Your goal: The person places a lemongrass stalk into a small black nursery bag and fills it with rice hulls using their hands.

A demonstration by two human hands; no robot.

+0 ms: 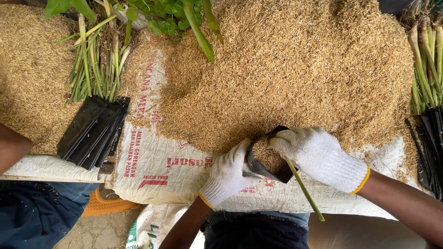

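My left hand (227,174) covers one side of the black plastic bag (272,171), and my right hand (318,157) hides where the green stem (303,189) meets the husks inside. Both my forearms run off the bottom edge. The seedling bundle (427,60) at the right edge is cut off.

Big heap of rice husk (295,69) is filling the centre and upper right, spilling over a white woven sack with red print (152,166). Second husk pile (27,78) is sitting at the left edge. Stack of flat black nursery bags (94,131) is lying left of centre, green cuttings (94,64) bundled above it. More stems (427,64) are lying at the right edge. Leafy plant (161,18) is poking in at the top.
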